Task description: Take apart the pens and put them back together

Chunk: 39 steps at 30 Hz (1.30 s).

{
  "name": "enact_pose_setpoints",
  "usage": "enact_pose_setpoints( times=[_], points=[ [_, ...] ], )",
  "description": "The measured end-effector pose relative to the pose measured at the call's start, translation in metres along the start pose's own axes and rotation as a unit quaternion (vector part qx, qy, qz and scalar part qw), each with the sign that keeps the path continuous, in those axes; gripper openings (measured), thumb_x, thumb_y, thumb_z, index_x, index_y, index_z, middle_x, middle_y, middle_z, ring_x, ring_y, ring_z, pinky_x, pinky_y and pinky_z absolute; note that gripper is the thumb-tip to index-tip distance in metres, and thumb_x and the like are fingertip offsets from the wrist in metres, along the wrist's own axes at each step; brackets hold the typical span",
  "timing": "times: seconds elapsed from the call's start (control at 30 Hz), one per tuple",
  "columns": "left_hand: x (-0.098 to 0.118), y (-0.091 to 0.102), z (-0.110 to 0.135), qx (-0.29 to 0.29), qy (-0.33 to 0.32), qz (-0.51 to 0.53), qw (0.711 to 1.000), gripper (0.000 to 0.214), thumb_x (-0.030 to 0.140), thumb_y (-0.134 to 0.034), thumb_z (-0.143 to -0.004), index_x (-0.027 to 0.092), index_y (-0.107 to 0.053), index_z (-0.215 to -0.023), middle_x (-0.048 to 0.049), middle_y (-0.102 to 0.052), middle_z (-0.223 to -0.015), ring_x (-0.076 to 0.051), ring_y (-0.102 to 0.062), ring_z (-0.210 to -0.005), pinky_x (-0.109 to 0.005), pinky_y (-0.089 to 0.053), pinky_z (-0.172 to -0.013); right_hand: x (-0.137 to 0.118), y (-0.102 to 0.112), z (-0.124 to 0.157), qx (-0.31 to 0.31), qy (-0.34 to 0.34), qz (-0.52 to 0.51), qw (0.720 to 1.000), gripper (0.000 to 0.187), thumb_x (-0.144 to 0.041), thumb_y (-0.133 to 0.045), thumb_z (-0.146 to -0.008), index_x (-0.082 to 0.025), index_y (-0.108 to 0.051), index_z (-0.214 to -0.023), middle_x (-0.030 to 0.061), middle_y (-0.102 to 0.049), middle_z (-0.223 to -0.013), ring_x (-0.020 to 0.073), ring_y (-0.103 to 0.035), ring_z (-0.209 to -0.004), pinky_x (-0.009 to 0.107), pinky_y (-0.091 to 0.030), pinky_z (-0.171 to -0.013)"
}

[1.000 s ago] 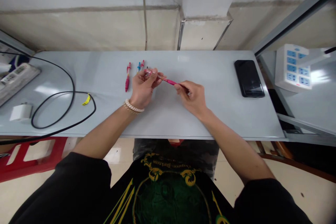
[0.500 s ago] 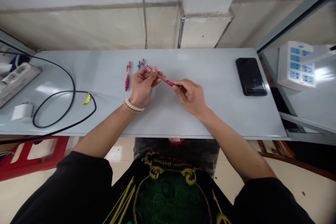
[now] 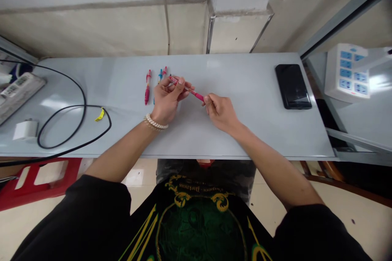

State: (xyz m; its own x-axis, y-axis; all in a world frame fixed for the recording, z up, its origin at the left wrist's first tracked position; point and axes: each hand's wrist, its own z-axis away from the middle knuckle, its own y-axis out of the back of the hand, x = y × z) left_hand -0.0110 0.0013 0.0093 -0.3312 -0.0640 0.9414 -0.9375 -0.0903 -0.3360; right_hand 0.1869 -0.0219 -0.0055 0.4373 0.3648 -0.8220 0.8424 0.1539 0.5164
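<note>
Head view. A pink pen [image 3: 199, 96] is held in the air between two hands, above a pale table [image 3: 190, 138]. The likely faults lie at the two grips: if the fingertip hold at either end is too light, the smooth pen could twist or slip out; if the hands pull apart unevenly, any part that comes loose could spring free and roll off the near edge. A sweep of the left wrist might also knock the pens lying beside it.

The pen slants between the hands, its far end under the thumb of the left hand [image 3: 167, 100] and its pink near end in the right hand [image 3: 222, 111]. The left hand grips the barrel between thumb and fingers; the right pinches the end, its fingers curled. Just beyond and beside the left hand lie a red pen [image 3: 147, 94], a blue-topped pen [image 3: 160, 74] and a red-topped pen [image 3: 164, 70], the last two partly hidden. A black phone [image 3: 293, 86] lies well apart, at right.
</note>
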Motion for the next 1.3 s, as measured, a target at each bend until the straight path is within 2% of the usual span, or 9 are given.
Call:
enact_pose_setpoints(
  times=[0.2, 0.3, 0.5, 0.67, 0.77, 0.87, 1.03, 1.2, 1.3],
  points=[
    [0.0, 0.002, -0.002, 0.016, -0.014, 0.004, 1.0, 0.036, 0.044, -0.098, -0.086, 0.02, -0.072, -0.09, -0.0047, -0.081, -0.088, -0.017, -0.083, -0.085, -0.02, -0.065, -0.071, 0.0, -0.002, -0.001, 0.038, 0.044, 0.02, 0.998, 0.066, -0.084, -0.04, -0.107, -0.023, -0.064, -0.099, 0.0018, -0.067, -0.076, 0.0151, -0.053, -0.062, 0.032, -0.04, -0.062],
    [0.002, 0.003, -0.002, 0.001, -0.01, -0.005, 1.0, 0.035, 0.045, -0.097, -0.086, 0.021, -0.072, -0.09, -0.0036, -0.081, -0.088, -0.016, -0.083, -0.084, -0.02, -0.065, -0.071, -0.002, 0.0, 0.001, 0.004, 0.021, 0.017, 1.0, 0.07, -0.083, -0.032, -0.11, -0.024, -0.059, -0.084, 0.0, -0.06, -0.064, 0.0138, -0.049, -0.055, 0.031, -0.037, -0.06],
    [0.007, 0.003, 0.0, -0.034, -0.012, 0.016, 0.999, 0.034, 0.042, -0.098, -0.086, 0.021, -0.071, -0.089, -0.0028, -0.08, -0.089, -0.017, -0.083, -0.085, -0.021, -0.066, -0.069, -0.008, 0.004, 0.001, -0.101, -0.076, -0.151, 0.98, 0.075, -0.089, -0.034, -0.105, -0.023, -0.057, -0.078, -0.0011, -0.057, -0.053, 0.0135, -0.052, -0.047, 0.029, -0.042, -0.054],
    [0.004, 0.003, 0.002, -0.017, -0.036, 0.014, 0.999, 0.037, 0.048, -0.098, -0.085, 0.022, -0.073, -0.092, -0.0036, -0.08, -0.092, -0.018, -0.083, -0.087, -0.023, -0.066, -0.069, -0.002, -0.003, 0.0, 0.019, 0.018, -0.016, 1.0, 0.074, -0.09, -0.039, -0.104, -0.022, -0.065, -0.104, 0.0045, -0.073, -0.08, 0.0163, -0.061, -0.067, 0.031, -0.044, -0.063],
    [0.003, 0.001, 0.003, 0.001, -0.031, 0.0, 1.0, 0.038, 0.048, -0.096, -0.087, 0.022, -0.071, -0.093, -0.0042, -0.08, -0.093, -0.018, -0.083, -0.089, -0.023, -0.065, -0.07, -0.001, -0.004, 0.001, 0.053, 0.044, 0.026, 0.997, 0.071, -0.085, -0.034, -0.108, -0.022, -0.065, -0.1, 0.0037, -0.069, -0.077, 0.0157, -0.057, -0.065, 0.032, -0.041, -0.062],
    [0.006, 0.001, 0.005, 0.01, -0.016, -0.006, 1.0, 0.037, 0.044, -0.097, -0.086, 0.022, -0.069, -0.095, -0.0043, -0.08, -0.094, -0.02, -0.083, -0.092, -0.026, -0.066, -0.074, -0.005, -0.002, 0.001, 0.013, -0.011, -0.07, 0.997, 0.069, -0.085, -0.037, -0.108, -0.023, -0.062, -0.09, -0.0004, -0.06, -0.063, 0.0131, -0.05, -0.055, 0.03, -0.039, -0.056],
    [0.011, 0.001, 0.005, -0.019, -0.014, -0.015, 1.0, 0.036, 0.046, -0.097, -0.087, 0.024, -0.069, -0.095, -0.0034, -0.08, -0.095, -0.02, -0.083, -0.094, -0.025, -0.066, -0.074, -0.01, 0.001, -0.001, -0.102, -0.095, -0.237, 0.962, 0.075, -0.091, -0.038, -0.103, -0.022, -0.06, -0.083, -0.0021, -0.055, -0.055, 0.012, -0.048, -0.045, 0.029, -0.04, -0.046],
    [0.011, 0.005, 0.0, 0.009, -0.033, -0.04, 0.999, 0.038, 0.053, -0.094, -0.088, 0.025, -0.072, -0.097, -0.0023, -0.081, -0.094, -0.019, -0.083, -0.092, -0.021, -0.064, -0.067, -0.007, -0.003, 0.0, 0.024, 0.006, -0.105, 0.994, 0.064, -0.081, -0.06, -0.102, -0.02, -0.071, -0.115, 0.0026, -0.072, -0.085, 0.0137, -0.063, -0.067, 0.029, -0.051, -0.065],
    [0.008, 0.009, -0.003, 0.038, -0.037, -0.048, 0.997, 0.035, 0.054, -0.092, -0.09, 0.025, -0.074, -0.097, -0.0022, -0.081, -0.092, -0.018, -0.083, -0.087, -0.021, -0.06, -0.062, -0.005, -0.005, 0.001, -0.018, 0.014, -0.123, 0.992, 0.061, -0.073, -0.063, -0.103, -0.017, -0.069, -0.128, 0.0038, -0.075, -0.09, 0.0136, -0.065, -0.07, 0.029, -0.052, -0.066]
  ],
)
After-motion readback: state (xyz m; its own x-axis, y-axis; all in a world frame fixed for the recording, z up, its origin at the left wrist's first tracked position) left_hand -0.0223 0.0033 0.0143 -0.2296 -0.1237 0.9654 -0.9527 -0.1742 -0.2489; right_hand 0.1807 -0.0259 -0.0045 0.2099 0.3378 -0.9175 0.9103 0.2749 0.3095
